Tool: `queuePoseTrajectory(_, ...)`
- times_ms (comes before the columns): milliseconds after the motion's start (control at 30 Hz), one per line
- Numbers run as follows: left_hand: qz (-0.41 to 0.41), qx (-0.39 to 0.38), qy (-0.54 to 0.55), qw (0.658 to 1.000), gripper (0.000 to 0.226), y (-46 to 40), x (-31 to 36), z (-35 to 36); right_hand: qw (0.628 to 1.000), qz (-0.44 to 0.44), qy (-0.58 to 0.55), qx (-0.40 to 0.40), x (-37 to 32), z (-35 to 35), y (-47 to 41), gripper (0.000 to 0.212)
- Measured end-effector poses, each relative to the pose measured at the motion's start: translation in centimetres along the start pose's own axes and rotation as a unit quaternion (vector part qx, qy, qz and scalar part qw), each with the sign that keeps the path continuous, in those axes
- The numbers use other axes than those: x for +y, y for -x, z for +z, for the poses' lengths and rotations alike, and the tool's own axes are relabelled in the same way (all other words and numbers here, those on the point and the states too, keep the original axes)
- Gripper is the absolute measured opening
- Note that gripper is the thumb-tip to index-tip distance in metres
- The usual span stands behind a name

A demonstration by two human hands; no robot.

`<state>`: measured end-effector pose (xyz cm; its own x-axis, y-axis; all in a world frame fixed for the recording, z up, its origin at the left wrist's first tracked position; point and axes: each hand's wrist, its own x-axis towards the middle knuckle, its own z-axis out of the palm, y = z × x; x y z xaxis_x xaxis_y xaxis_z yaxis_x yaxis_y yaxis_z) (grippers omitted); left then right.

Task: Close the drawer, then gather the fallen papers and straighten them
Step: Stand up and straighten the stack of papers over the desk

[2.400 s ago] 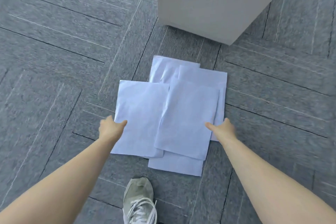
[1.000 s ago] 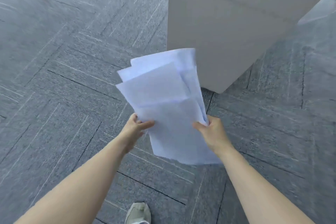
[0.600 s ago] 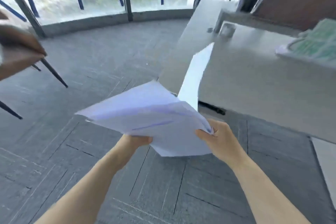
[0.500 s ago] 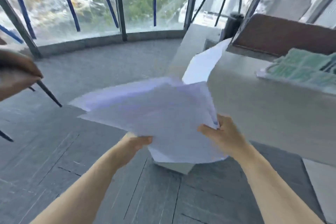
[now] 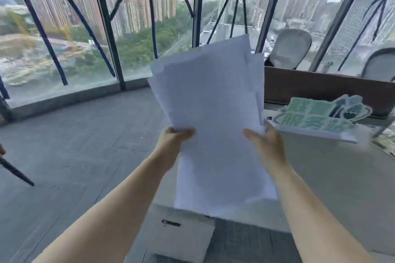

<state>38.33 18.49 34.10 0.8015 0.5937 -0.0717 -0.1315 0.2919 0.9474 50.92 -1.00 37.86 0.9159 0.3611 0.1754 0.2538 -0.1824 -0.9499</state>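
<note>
An uneven stack of white papers is held up in front of me, upright, its edges fanned and not lined up. My left hand grips the stack's left edge with the thumb on the front. On the right edge, my right hand holds it the same way. Below the papers stands a white drawer cabinet with a dark handle slot; its front looks flush.
A grey desk spreads out at right, with a green-and-white sign, a brown partition and two chair backs behind. Grey carpet runs left to floor-height windows. A dark chair leg pokes in at far left.
Both hands lifted the papers off the carpet to chest height and turned them upright. My view rose from the floor to the desk and windows.
</note>
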Motion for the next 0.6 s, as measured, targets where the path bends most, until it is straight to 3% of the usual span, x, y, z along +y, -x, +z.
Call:
queuePoseTrajectory(233,0.15,0.029,-0.056,0.987,0.021,-9.8,6.9,7.0,0.989,-0.058,-0.136,-0.013,-2.9,-2.1,-11.7,0.022)
queuePoseTrajectory(300,0.129,0.032,-0.089,0.987,0.028,-11.6,5.1,6.6,0.987,-0.028,-0.156,-0.019,-0.6,-1.6,-13.6,0.017)
queuePoseTrajectory(433,-0.008,0.084,-0.156,0.984,0.027,-13.9,-4.6,4.2,0.983,0.107,-0.141,-0.047,8.0,1.3,-13.7,0.021)
queuePoseTrajectory(600,-0.041,0.121,-0.106,0.986,0.012,-16.8,-9.4,3.7,0.981,0.139,-0.133,-0.022,12.3,3.3,-15.2,0.017)
